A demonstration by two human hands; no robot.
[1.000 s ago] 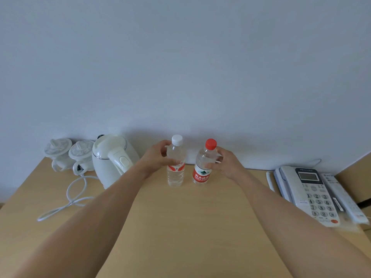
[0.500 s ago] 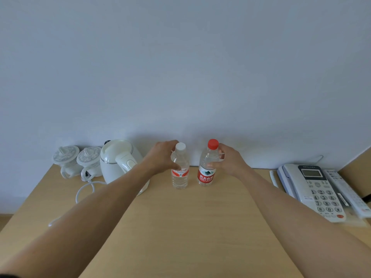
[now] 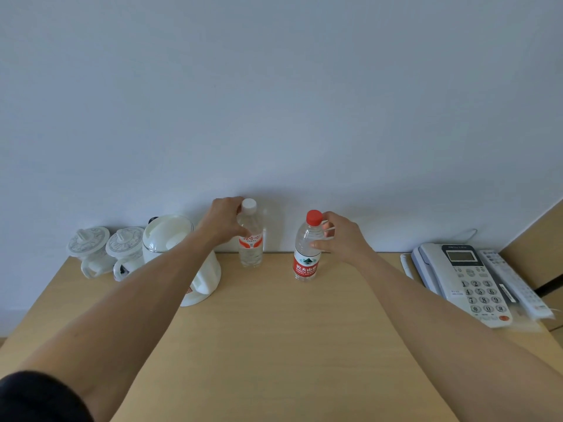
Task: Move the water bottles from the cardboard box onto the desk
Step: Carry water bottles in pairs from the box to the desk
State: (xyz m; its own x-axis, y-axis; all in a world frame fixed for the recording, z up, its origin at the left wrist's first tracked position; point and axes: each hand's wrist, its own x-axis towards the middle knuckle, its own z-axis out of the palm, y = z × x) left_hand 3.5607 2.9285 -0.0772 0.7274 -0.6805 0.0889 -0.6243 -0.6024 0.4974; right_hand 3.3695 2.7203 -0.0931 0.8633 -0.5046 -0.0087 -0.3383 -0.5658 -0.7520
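From the head camera, you are reaching both bare forearms forward over the wooden desk [image 3: 274, 345] toward the wall. Your left hand [image 3: 224, 220] is curling round the upper body of the white-capped bottle [image 3: 251, 239], thumb on the near side and fingers wrapping behind the shoulder just under the cap; that bottle is standing upright on the desk near the wall, just right of the white kettle [image 3: 182, 257]. Your left forearm is crossing in front of the kettle, with a dark sleeve [image 3: 36, 397] showing at the elbow. Your right hand [image 3: 341, 239] is gripping the neck and shoulder of the red-capped bottle [image 3: 307, 251], thumb in front, fingers hooking round the far side. This bottle is standing upright on the desk, apart from the other. Two lidded cups [image 3: 105, 251] are sitting left of the kettle; a desk telephone [image 3: 463, 278] is lying at the right.
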